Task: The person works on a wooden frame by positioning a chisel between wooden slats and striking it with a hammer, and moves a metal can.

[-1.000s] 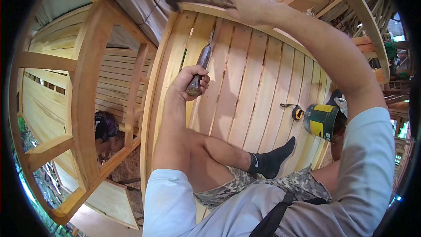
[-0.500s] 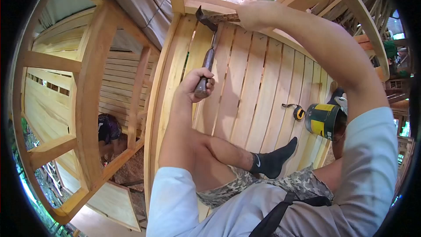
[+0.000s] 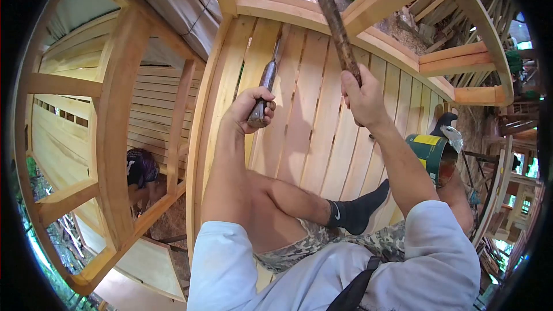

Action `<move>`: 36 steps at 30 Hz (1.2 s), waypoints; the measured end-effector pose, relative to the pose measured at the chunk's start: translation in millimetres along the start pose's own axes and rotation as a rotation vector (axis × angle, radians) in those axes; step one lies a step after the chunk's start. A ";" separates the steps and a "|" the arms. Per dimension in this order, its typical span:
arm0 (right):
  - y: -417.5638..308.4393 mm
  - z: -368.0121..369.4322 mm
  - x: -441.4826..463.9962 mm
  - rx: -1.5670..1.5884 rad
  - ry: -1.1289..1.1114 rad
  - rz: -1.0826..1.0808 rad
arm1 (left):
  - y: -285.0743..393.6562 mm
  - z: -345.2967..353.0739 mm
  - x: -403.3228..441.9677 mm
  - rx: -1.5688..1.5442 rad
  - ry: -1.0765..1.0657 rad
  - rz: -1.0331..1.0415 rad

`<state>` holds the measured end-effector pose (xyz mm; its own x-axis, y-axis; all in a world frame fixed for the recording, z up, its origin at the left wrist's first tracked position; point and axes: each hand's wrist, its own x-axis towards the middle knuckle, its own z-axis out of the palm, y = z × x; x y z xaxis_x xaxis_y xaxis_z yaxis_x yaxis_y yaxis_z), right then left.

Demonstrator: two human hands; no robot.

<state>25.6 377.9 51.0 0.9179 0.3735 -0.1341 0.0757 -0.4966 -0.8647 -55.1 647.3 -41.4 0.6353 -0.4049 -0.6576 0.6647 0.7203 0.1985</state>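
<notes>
My left hand (image 3: pixel 245 109) is wrapped around the dark handle of a chisel (image 3: pixel 268 78). Its thin metal shaft points away from me, and its tip meets the slatted wooden boards (image 3: pixel 288 109) near the gap between two slats, close to the far frame rail. My right hand (image 3: pixel 366 97) grips the lower handle of a claw hammer (image 3: pixel 337 29). The hammer is raised, its head up over the far rail and apart from the chisel, slightly blurred on one side.
A green and yellow can (image 3: pixel 417 145) stands to the right beside my leg. Wooden frame posts (image 3: pixel 124 121) rise at the left, where another person (image 3: pixel 142 173) is bent low behind them. An upright frame (image 3: pixel 455 57) stands at the right. A grey cloth (image 3: pixel 173 6) hangs at the upper left.
My right hand has swung the hammer up and to the right, away from the chisel. The left hand still holds the chisel, shifted slightly. The tape measure is now mostly hidden by my right forearm.
</notes>
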 end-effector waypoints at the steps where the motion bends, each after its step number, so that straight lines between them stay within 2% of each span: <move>1: -7.2 3.6 -1.6 0.098 0.062 -0.056 | 0.0 -0.2 -0.2 0.009 0.007 0.009; 3: -4.4 8.0 -0.6 0.197 0.123 -0.110 | 1.1 -0.5 -1.6 0.024 0.015 0.022; 5: 21.0 15.0 5.8 0.101 0.170 -0.254 | 0.7 -3.9 -1.4 0.036 0.015 0.010; 6: 34.9 18.6 9.7 0.102 0.173 -0.258 | 2.6 -3.6 -1.4 0.054 0.011 0.009; 8: 65.7 23.2 17.8 -0.287 0.078 -0.118 | 2.8 -3.0 -1.7 0.069 0.025 0.004; 9: 60.2 16.5 26.2 -0.477 -0.092 0.114 | 4.0 -0.5 -5.6 0.077 0.042 -0.003; 10: 56.4 13.5 21.3 -0.473 -0.090 0.102 | 6.2 1.6 -8.6 0.081 0.044 0.008; 12: 41.8 3.2 6.0 -0.231 -0.011 0.227 | 2.2 2.9 -7.4 0.111 0.082 0.013; 13: 33.8 1.1 2.7 -0.234 -0.021 0.235 | -1.9 0.4 -7.1 0.101 0.086 0.007; 15: 21.1 2.3 -1.7 -0.065 0.150 -0.056 | 0.4 -0.5 -3.0 0.099 0.060 0.014; 16: 16.4 5.1 -0.8 -0.058 0.153 -0.048 | 1.0 -0.4 -2.4 0.098 0.047 0.019; 18: 8.5 11.8 8.3 0.092 0.229 -0.273 | 0.5 -1.2 -2.9 0.095 0.044 0.019; 20: 37.6 23.8 16.3 0.038 0.242 -0.286 | 1.8 -1.3 -2.5 0.100 0.051 0.016; 22: 64.1 27.8 23.3 -0.335 0.065 -0.031 | 1.2 -1.4 -2.4 0.103 0.044 0.019; 23: 66.1 22.2 26.4 -0.340 -0.076 0.248 | 1.3 -2.8 -3.1 0.099 0.046 0.018; 27: 42.8 12.5 3.7 -0.278 -0.062 0.273 | -0.9 -1.0 -2.4 0.120 0.075 0.042; 29: 18.0 14.9 -5.6 -0.122 0.063 0.056 | -0.9 1.5 -1.9 0.117 0.063 0.031; 30: 21.1 19.2 -4.3 -0.119 0.063 0.068 | -0.4 1.2 -1.3 0.114 0.050 0.037; 32: 26.1 26.7 3.9 0.044 0.161 -0.161 | -1.8 -0.3 -2.0 0.111 0.038 0.022; 36: 57.5 44.0 12.8 -0.113 0.249 -0.208 | 1.9 2.3 -2.0 0.105 0.041 0.030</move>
<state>24.5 388.6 -21.7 0.9442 0.2802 0.1734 0.3009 -0.5189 -0.8001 -54.2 648.1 -38.0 0.6402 -0.3588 -0.6793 0.6844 0.6681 0.2920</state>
